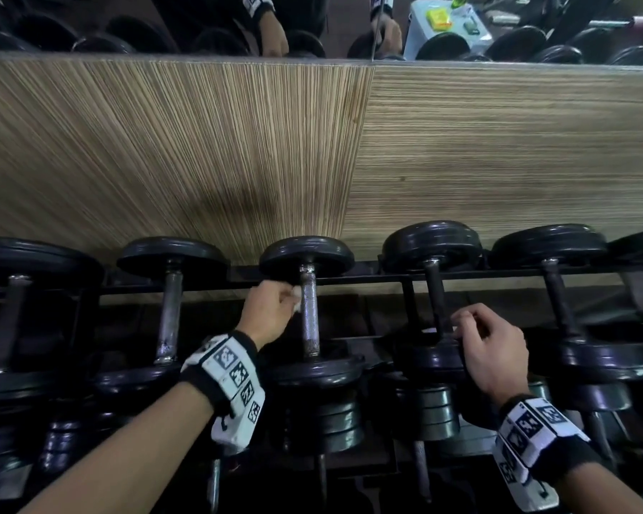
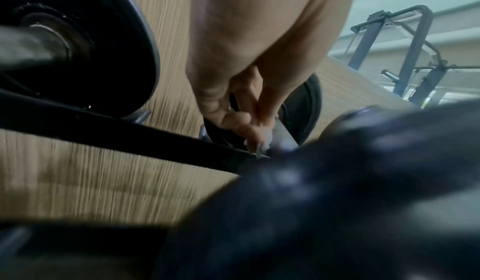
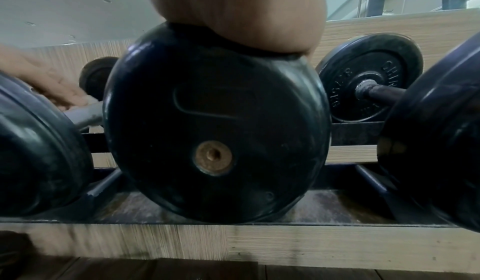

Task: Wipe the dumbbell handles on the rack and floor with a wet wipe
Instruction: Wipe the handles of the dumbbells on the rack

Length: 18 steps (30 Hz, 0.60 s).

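Head view: dumbbells are racked on a black rack [image 1: 368,280] against a wood-grain wall [image 1: 238,142]. The right hand [image 1: 490,350], loosely curled, is rested on a near plate [image 1: 431,359]. A white wipe [image 1: 296,296] is pinched by the left hand [image 1: 268,313] against a steel handle [image 1: 309,309].

The plates [image 1: 307,254] of the dumbbells are glossy black. The middle handle [image 1: 309,309] is dull silver-grey with rusty specks; the handle [image 1: 434,291] to its right is dark, nearly black. The wipe [image 1: 296,295] is white. The rack [image 1: 387,278] is black. The wall panel [image 1: 201,142] is tan wood with fine dark stripes, slanting on one half and level on the other. The wristbands [image 1: 225,380] are black and carry white blocks with black-and-white square code patterns. One plate hub [image 3: 212,157] is brownish bronze.
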{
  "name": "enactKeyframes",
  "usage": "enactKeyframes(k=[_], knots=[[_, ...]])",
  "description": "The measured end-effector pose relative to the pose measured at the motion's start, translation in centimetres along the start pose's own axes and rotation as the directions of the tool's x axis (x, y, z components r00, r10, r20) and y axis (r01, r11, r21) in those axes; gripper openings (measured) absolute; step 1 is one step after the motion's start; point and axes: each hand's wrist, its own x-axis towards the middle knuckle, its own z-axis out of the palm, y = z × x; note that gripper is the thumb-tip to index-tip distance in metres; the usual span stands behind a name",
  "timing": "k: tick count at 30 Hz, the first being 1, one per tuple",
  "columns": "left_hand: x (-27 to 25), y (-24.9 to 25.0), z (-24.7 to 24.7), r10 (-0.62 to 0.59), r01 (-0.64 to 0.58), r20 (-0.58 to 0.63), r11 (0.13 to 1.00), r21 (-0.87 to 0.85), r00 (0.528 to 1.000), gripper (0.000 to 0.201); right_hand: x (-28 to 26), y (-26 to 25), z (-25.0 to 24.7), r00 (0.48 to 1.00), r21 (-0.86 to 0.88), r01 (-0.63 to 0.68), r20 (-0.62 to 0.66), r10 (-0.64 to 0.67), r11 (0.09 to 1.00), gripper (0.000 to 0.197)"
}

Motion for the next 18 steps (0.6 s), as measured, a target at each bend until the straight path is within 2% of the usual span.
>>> enactKeyframes(k=[3,5,7,9,12,16,18], knots=[[-3.0,-2.0,1.1,-0.067,0.056,0.169,0.996,0.07,0.983,0.026,-0.2,-0.4,0.0,1.0,-0.003,-0.012,-0.001,0.012,1.0,0.024],[-3.4,-2.6,1.3,-0.088,0.083,0.222,0.996,0.03,0.971,0.021,-0.1,-0.4,0.0,1.0,-0.008,-0.02,-0.002,0.02,1.0,0.026],[-2.2,-2.1,0.9,-0.086,0.111,0.205,0.987,-0.114,0.975,0.024,-0.2,-0.4,0.0,1.0,-0.012,-0.024,-0.004,0.024,1.0,0.023],[-0.2,-1.5,0.5,-0.072,0.102,0.117,0.958,-0.269,0.991,0.03,-0.2,-0.3,0.0,1.0,-0.019,-0.018,-0.002,0.017,1.0,0.02],[2.3,-0.9,0.0,-0.028,0.046,0.055,0.931,-0.362,0.998,0.018,-0.1,0.0,0.0,1.0,-0.009,-0.012,-0.004,0.012,1.0,0.023],[0.7,-2.3,1.0,0.016,0.026,0.097,0.91,-0.414,0.995,0.019,0.1,0.1,0.1,1.0,-0.008,-0.008,-0.012,0.008,1.0,0.02],[-1.5,-3.6,1.7,0.0,0.087,0.212,0.912,-0.401,0.977,0.018,0.2,0.4,0.2,1.0,-0.019,-0.004,-0.011,0.004,1.0,0.022]])
